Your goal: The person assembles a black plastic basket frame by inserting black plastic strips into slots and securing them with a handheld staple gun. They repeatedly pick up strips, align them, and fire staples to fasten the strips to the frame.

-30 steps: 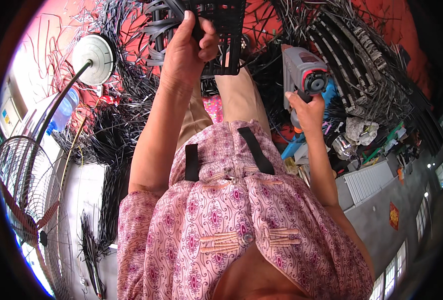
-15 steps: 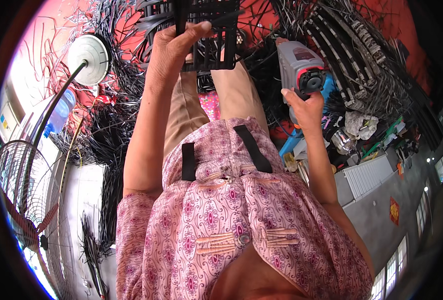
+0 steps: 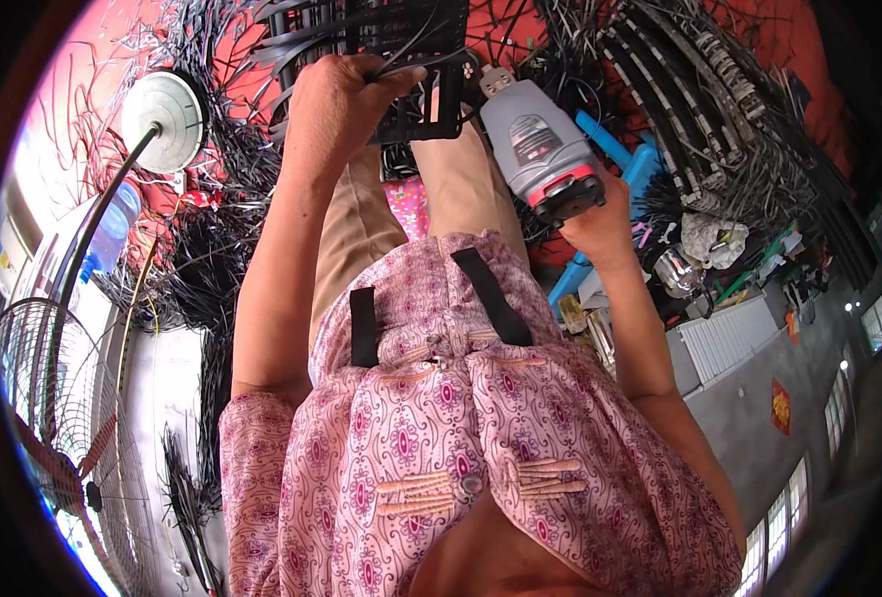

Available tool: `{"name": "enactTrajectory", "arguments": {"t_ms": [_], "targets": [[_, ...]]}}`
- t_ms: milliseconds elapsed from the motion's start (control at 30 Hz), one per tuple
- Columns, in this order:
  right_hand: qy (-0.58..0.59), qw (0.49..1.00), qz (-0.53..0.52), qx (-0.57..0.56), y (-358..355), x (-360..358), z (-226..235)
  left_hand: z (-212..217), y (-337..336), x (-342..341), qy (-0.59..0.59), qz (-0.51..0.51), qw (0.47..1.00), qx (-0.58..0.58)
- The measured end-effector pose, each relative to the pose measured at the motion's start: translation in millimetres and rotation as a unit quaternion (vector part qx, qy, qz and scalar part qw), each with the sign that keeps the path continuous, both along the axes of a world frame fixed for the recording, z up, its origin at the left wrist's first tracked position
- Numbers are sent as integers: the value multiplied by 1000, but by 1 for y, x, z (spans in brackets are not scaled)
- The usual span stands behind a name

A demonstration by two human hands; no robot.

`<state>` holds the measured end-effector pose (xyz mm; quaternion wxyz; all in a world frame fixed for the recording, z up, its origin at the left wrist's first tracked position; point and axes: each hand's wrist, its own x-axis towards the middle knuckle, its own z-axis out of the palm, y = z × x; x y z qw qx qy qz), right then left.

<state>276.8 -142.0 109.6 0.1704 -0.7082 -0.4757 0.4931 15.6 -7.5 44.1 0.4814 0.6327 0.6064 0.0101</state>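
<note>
My left hand (image 3: 336, 109) is closed around flat black strips (image 3: 401, 55), with its thumb pointing right. Beneath it, over my knees, lies a black woven lattice piece (image 3: 436, 114) with loose strip ends sticking out on its left. My right hand (image 3: 600, 219) grips a grey handheld power tool (image 3: 541, 144) with a red and black rear end; most of the fingers are hidden behind its body. The metal nose of the tool points up and left, close to the right edge of the lattice piece. From this view I cannot tell whether it touches.
Loose black strips (image 3: 212, 259) pile up at the left, with bundled strips (image 3: 670, 99) at the right. Behind my right hand is a blue object (image 3: 645, 174), beside assorted clutter (image 3: 715, 244). A wire-caged fan (image 3: 63, 398) and a round pale base (image 3: 162, 124) stand left.
My right hand has swung the power tool left and tilted it toward the lattice piece. My left hand has shifted slightly left and lower, its fingers still closed on the strips.
</note>
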Motion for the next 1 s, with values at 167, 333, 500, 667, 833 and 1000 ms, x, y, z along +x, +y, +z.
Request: {"name": "enactTrajectory", "arguments": {"t_ms": [167,333,500,667,833,1000], "targets": [[9,1000,20,16,-5,-2,-3,-8,-3,-4,-38,36,998,-26],[19,999,28,29,3,-3,-7,-17,2,-6,-80,60,993,-55],[9,998,46,43,5,-4,-9,-17,3,-8,-69,48,995,-61],[-1,996,73,60,11,-8,-11,-23,2,-10,-67,42,996,-49],[8,995,73,64,13,-12,-16,-26,2,-10,-64,47,995,-52],[-26,991,100,88,16,-14,-18,-30,-1,-10,-86,68,993,-43]]}}
